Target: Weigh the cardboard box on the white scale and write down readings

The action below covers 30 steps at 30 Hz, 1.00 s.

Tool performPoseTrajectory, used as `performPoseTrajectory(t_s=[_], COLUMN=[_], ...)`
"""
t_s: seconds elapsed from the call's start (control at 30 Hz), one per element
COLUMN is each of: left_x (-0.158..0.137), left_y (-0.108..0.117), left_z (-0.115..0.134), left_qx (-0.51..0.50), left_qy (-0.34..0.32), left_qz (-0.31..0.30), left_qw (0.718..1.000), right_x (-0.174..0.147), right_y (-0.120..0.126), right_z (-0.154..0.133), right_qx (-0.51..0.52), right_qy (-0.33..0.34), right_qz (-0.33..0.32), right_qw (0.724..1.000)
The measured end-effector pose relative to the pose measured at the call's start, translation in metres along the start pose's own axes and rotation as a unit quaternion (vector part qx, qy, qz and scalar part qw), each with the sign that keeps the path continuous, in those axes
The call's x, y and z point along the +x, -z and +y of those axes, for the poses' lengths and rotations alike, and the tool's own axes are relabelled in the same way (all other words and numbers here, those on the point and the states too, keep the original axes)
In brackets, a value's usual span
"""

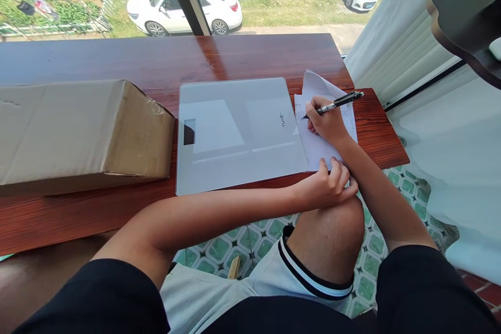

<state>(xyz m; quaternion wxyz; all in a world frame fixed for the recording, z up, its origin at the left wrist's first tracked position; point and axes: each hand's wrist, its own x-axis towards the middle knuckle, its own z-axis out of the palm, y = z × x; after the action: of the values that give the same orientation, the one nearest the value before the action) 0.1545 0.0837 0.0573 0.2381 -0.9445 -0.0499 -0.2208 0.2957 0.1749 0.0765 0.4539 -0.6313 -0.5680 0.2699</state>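
My right hand point(325, 122) is closed around a black pen point(341, 101). The pen's tip touches a white sheet of paper point(315, 143) with small rows of handwriting; the words are too small to read. A top corner of the paper curls up. My left hand point(332, 183) lies at the paper's near edge, above my knee, fingers bent and apart, holding nothing. Just left of the paper, and meeting its edge, lies a flat white glassy panel point(238, 135) with a small dark window, much like a bathroom scale.
A large cardboard box point(136, 135) stands on the left of the reddish wooden table point(266, 55). White curtains point(442, 141) hang at the right, near a dark wavy-edged object point(462, 26). Beyond the window are two white cars. Green patterned tiles point(258, 240) cover the floor.
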Motion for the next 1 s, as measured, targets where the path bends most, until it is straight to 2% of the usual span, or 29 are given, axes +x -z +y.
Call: performPoseTrajectory(t_s=[0.17, 0.3, 0.47, 0.67, 0.83, 1.0], left_x=[-0.002, -0.001, 0.000, 0.001, 0.005, 0.003], left_y=[0.003, 0.007, 0.009, 0.010, 0.013, 0.011], left_z=[-0.013, -0.016, -0.016, -0.017, -0.020, -0.019], left_qx=[-0.007, -0.005, -0.043, -0.026, -0.062, -0.040], left_qy=[-0.049, -0.042, -0.058, -0.052, -0.066, -0.060], left_qz=[0.008, 0.021, -0.025, -0.013, -0.049, -0.022], left_qw=[0.999, 0.999, 0.997, 0.998, 0.995, 0.997], right_x=[0.000, -0.001, -0.001, -0.001, -0.001, -0.001], right_y=[0.000, 0.000, 0.000, 0.000, 0.000, -0.001], right_z=[0.000, -0.001, -0.002, -0.003, -0.005, -0.004], right_qx=[-0.004, -0.001, -0.003, -0.014, -0.022, -0.015], right_qy=[0.002, -0.009, -0.016, -0.007, -0.014, -0.012], right_qz=[0.005, 0.015, 0.011, 0.008, 0.017, 0.016], right_qw=[1.000, 1.000, 1.000, 1.000, 1.000, 1.000])
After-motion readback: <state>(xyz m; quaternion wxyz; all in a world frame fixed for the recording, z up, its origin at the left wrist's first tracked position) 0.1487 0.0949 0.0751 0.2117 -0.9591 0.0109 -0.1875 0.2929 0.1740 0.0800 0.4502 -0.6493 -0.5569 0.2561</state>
